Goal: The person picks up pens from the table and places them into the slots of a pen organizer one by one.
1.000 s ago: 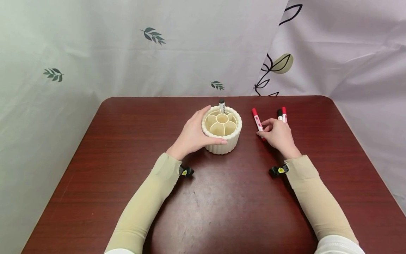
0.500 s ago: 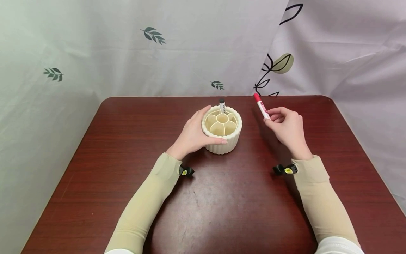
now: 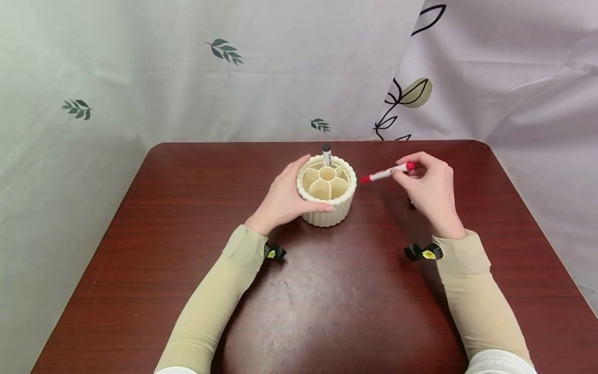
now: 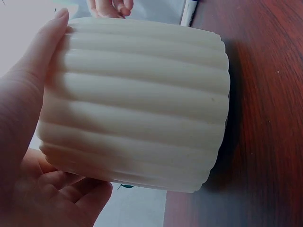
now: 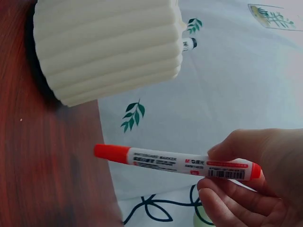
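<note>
My left hand [image 3: 285, 196] grips the left side of a cream, fluted round pen holder [image 3: 334, 214], thumb across its front. The holder stands upright on the table, divided into several compartments round a central ring. A black-capped marker [image 3: 327, 157] stands in its back compartment. To the right of the holder, my right hand [image 3: 433, 189] pinches a red whiteboard marker [image 3: 384, 174] near its rear end, above the table. Its red cap [image 5: 112, 153] points left toward the holder, slightly downward, apart from it.
Beneath the right hand, the end of another marker [image 3: 412, 202] shows on the brown table [image 3: 327, 301]; the rest is hidden. In the left wrist view a white marker [image 4: 189, 12] lies beyond the holder. A pale leaf-patterned cloth [image 3: 275, 78] hangs behind the table.
My right hand has picked the red marker up off the table, moved up and right, and turned it from pointing away to pointing at the holder. The left hand and holder stay put.
</note>
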The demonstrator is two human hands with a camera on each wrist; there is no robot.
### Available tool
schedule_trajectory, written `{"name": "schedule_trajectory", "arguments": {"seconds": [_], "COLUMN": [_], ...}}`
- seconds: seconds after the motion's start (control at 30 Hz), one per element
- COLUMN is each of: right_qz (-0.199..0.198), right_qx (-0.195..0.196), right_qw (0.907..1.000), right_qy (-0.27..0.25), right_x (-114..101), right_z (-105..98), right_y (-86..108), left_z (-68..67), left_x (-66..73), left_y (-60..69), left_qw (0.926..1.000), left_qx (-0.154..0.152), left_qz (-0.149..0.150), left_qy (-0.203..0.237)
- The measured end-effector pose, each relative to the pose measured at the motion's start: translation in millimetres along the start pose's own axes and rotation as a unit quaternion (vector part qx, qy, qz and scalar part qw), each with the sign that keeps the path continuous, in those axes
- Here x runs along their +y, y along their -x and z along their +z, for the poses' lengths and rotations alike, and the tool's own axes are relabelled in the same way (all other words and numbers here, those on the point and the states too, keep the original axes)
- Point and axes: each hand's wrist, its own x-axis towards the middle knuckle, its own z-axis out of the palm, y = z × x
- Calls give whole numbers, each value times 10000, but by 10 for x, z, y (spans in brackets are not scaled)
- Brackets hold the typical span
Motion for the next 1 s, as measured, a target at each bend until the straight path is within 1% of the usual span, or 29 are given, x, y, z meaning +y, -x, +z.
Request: {"name": "schedule_trajectory", "arguments": {"seconds": [0.13,0.23,0.33,0.47,0.53,0.67,0.83,1.0], "right_qz": [-83,-120,-133,-256,-324,-453,-660,-810], "right_qx": [247,405,504,583,600,644,665,494], "right_qw": [9990,9970,9948,9906,9875,9823,9765,9728], "right_qy": [-373,-645,-872,-1210,-1422,-1700,-1942,-2111], "right_x": [-67,-156,-302,-538,-615,-639,-642,-716], "right_z": [-25,-57,-102,-163,-182,-179,-122,-51], "right_y": [-8,-23,-23,-2,-7,-61,-111,-77], "left_z": [-1,-4,-4,1,1,-4,-12,-13], "left_x": [-1,-4,-9,-11,-5,7,6,2], "left_y": [0,-2,-3,-5,-6,-10,-12,-6], "left_qw": [10000,10000,10000,10000,10000,10000,10000,10000], "left_qx": [-8,-12,-2,3,-1,-7,2,-7], "left_qz": [13,21,32,31,18,14,9,10], "left_qy": [15,31,37,58,62,48,25,29]}}
